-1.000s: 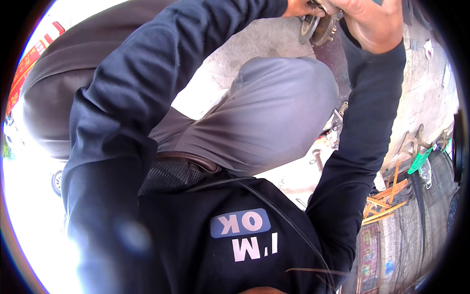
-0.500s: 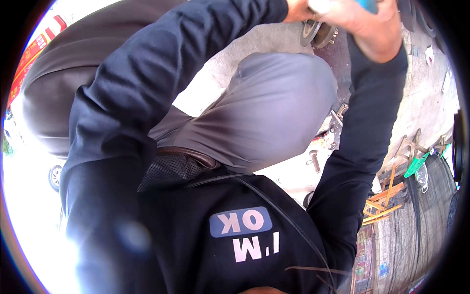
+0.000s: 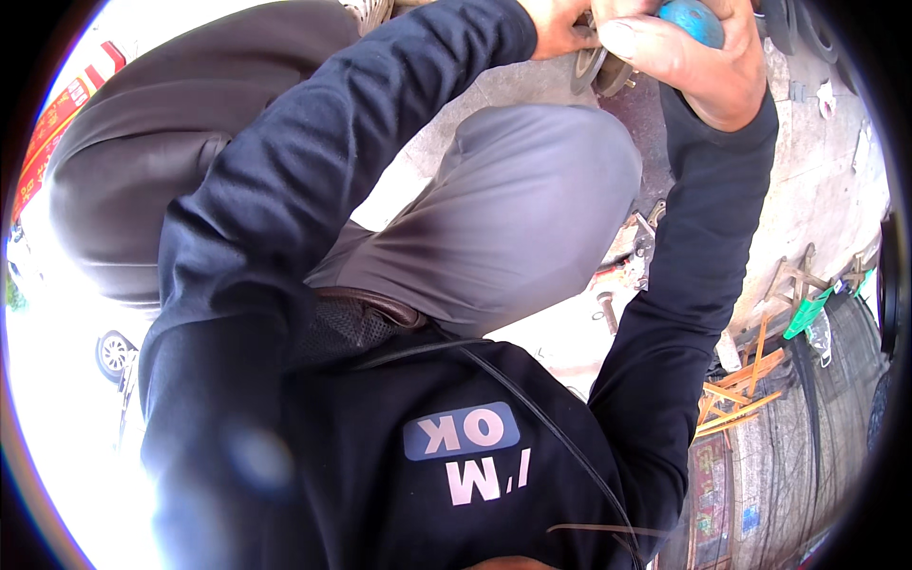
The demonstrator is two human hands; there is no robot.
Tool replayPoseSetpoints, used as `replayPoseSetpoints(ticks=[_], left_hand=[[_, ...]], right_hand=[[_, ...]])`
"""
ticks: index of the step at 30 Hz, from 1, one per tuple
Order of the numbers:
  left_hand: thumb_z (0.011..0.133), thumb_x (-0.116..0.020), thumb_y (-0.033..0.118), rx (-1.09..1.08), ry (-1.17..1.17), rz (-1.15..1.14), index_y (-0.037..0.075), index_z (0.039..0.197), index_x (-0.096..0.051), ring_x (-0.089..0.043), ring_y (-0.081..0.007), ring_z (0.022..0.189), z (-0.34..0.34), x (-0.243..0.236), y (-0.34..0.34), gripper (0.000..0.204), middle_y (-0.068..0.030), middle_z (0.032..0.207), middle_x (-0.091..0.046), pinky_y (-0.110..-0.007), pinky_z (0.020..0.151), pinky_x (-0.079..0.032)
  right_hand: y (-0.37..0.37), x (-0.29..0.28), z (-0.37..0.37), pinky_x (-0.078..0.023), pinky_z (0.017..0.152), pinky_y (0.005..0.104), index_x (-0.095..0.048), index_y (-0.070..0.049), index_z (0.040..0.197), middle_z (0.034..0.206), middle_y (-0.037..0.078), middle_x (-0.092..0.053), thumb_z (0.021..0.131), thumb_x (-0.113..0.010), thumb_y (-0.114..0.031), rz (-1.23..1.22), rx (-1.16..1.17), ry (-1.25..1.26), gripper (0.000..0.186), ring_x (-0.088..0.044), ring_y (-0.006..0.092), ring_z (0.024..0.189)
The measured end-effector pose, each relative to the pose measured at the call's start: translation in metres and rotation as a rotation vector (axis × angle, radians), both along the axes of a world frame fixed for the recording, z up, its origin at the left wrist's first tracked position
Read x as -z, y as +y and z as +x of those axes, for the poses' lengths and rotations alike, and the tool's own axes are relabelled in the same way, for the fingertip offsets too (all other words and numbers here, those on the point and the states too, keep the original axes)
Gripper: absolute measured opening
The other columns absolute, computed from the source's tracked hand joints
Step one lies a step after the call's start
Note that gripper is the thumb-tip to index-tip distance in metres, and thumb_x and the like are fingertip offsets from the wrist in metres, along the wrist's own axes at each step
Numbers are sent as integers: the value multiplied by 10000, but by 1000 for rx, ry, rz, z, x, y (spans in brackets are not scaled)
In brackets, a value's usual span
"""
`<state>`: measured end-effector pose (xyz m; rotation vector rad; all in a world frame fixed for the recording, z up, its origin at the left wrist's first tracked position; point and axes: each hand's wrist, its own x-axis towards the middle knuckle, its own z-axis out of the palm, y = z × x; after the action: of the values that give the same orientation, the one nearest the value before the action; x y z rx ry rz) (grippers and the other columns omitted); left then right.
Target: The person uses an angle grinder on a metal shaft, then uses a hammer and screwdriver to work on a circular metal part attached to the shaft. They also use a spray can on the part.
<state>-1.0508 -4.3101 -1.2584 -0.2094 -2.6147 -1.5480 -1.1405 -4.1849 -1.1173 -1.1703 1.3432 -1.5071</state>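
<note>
Metal part: a round, disc-like metal piece (image 3: 600, 68), rusty grey, sits at about 1 o'clock near the top edge of the view, between the two hands and partly hidden by them.
Blue tool: a rounded blue handle or knob (image 3: 692, 19) at 1 o'clock, just right of the disc; its working end is out of sight.
Right hand: the right hand (image 3: 692, 66) is wrapped around the blue tool, fingers closed, thumb lying toward the disc.
Left hand: the left hand (image 3: 560, 21) is closed on the disc's left side, fingers curled at its rim; most of it is cut off by the frame.
Progress: judged as mid-work. The part is held and the tool bears on it; nothing shows a piece freed or fitted yet.
Body: a grey-trousered knee (image 3: 532, 209) lies below the hands, at the centre.
Floor: pale concrete floor (image 3: 817, 190) at 3 o'clock, with loose metal tools (image 3: 636, 249) beside the knee.
Further out: orange wooden frames (image 3: 736, 385) at 4 o'clock.
</note>
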Motion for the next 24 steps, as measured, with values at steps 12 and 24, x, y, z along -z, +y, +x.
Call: replayPoseSetpoints(ticks=[12, 24], left_hand=[[941, -687, 320, 52, -528, -770, 176, 1198, -688, -694, -245, 1088, 3, 133, 21, 294, -68, 1128, -736, -469, 1022, -450], [936, -546, 279, 77, -380, -825, 163, 910, -748, -741, -235, 896, 11, 176, 9, 234, -76, 923, -776, -444, 943, -482]], right_hand=[[-2, 13, 87, -461, 496, 367, -580, -61, 681, 610, 76, -538, 636, -742, -52, 13, -145, 360, 168, -564, 278, 515], [34, -10, -41, -316, 524, 338, -445, -84, 664, 604, 53, -483, 675, -618, -115, -98, -185, -120, 176, -380, 159, 514]])
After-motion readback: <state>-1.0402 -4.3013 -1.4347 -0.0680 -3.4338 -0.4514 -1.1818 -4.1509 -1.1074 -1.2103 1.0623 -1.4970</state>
